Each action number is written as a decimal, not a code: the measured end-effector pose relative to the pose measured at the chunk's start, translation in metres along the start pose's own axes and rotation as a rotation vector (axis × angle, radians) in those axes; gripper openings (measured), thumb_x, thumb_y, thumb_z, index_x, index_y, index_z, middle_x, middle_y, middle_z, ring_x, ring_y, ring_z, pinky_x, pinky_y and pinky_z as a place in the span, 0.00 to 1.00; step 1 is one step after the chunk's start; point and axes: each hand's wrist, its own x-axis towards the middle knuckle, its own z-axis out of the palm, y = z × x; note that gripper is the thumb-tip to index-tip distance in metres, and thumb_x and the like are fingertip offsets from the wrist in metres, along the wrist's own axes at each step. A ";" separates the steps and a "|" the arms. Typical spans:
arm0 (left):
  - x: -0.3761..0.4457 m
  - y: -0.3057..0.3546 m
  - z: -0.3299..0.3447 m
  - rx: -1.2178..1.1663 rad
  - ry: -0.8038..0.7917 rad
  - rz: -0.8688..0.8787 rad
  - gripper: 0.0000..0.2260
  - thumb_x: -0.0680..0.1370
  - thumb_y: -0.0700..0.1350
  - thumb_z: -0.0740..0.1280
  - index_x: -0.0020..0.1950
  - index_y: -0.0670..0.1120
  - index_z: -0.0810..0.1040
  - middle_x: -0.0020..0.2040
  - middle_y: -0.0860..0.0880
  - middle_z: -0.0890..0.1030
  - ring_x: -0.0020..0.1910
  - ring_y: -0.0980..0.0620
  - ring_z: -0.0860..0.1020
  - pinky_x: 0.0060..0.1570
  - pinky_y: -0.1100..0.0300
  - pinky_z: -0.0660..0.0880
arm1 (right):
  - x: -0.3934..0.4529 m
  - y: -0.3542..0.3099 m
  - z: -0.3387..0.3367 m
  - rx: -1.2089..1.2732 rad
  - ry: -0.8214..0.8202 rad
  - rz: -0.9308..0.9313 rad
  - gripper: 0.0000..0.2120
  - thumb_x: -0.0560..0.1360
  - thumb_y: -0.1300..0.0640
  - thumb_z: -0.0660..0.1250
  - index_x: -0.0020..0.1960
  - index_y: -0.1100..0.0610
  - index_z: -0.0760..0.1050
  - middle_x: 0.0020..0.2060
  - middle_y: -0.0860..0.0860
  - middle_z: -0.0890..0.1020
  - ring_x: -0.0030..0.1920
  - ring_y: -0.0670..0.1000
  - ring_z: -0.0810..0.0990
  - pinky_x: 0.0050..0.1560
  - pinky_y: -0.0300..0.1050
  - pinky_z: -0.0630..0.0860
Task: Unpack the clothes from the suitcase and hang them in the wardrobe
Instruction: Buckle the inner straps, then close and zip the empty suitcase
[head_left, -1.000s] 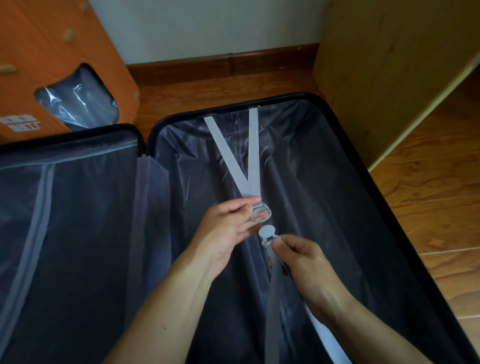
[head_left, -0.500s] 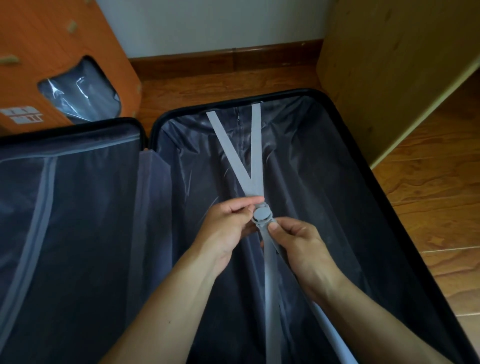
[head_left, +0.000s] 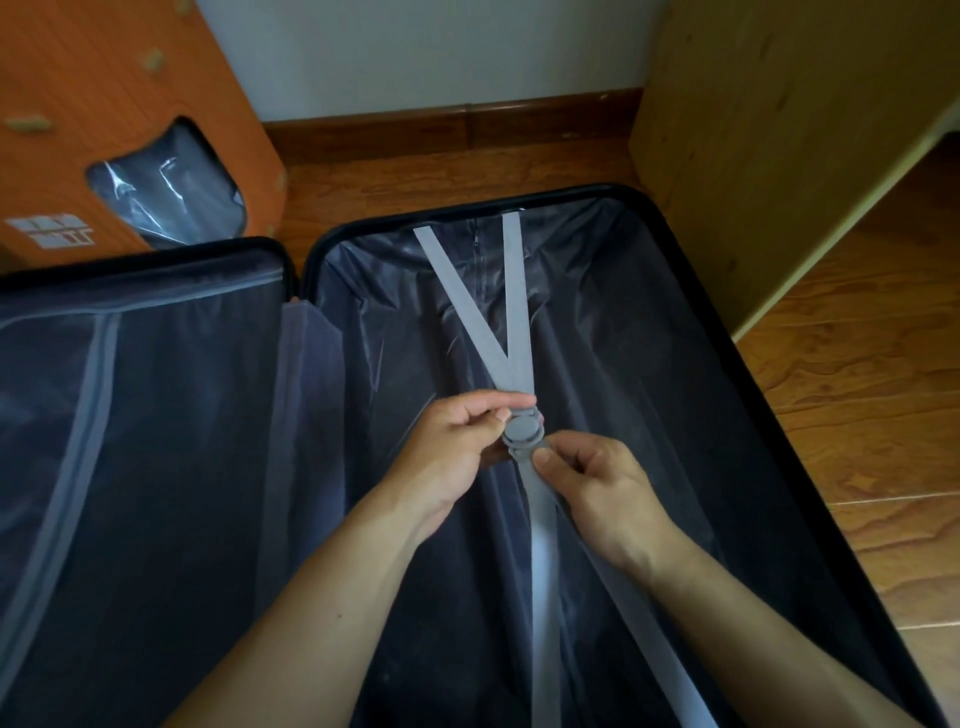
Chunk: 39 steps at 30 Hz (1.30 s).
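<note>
Pinching the round buckle (head_left: 523, 430) from both sides: left hand (head_left: 457, 457) nips its upper edge between thumb and forefinger, right hand (head_left: 597, 483) nips the near strap (head_left: 540, 545) just below it. Buckle halves look joined, sitting mid-air over the right half of the suitcase (head_left: 727, 364). Far strap (head_left: 498, 301) splits in a V up to the far rim. Suitcase lies open flat on the wood floor (head_left: 857, 415); dark lining only, no clothes visible in the right half; left half is behind a mesh cover (head_left: 130, 441), contents can't be told. Judging by that, unpacking looks finished, or nearly; hanging can't be checked from here. Pale wood panel (head_left: 769, 156) far right may be the wardrobe, unsure. Orange box (head_left: 104, 104) far left.
</note>
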 end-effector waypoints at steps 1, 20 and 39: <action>0.001 0.001 -0.001 -0.003 0.000 -0.016 0.14 0.84 0.36 0.60 0.56 0.46 0.84 0.52 0.44 0.87 0.56 0.47 0.84 0.54 0.57 0.80 | 0.000 0.000 0.000 -0.012 0.004 -0.020 0.17 0.81 0.58 0.65 0.35 0.62 0.72 0.25 0.45 0.69 0.28 0.42 0.67 0.30 0.34 0.65; 0.001 -0.017 0.004 0.139 0.141 0.250 0.12 0.84 0.39 0.63 0.59 0.51 0.84 0.55 0.54 0.86 0.59 0.56 0.82 0.63 0.59 0.75 | 0.002 0.010 0.011 0.153 0.034 0.038 0.15 0.82 0.54 0.62 0.42 0.64 0.75 0.32 0.51 0.76 0.34 0.50 0.74 0.38 0.42 0.72; -0.073 -0.035 -0.110 1.414 -0.134 0.235 0.13 0.76 0.43 0.70 0.60 0.50 0.82 0.54 0.50 0.82 0.56 0.45 0.80 0.56 0.50 0.78 | -0.024 0.014 -0.101 -1.305 0.259 0.012 0.24 0.73 0.59 0.66 0.69 0.57 0.70 0.66 0.59 0.70 0.62 0.63 0.69 0.58 0.59 0.75</action>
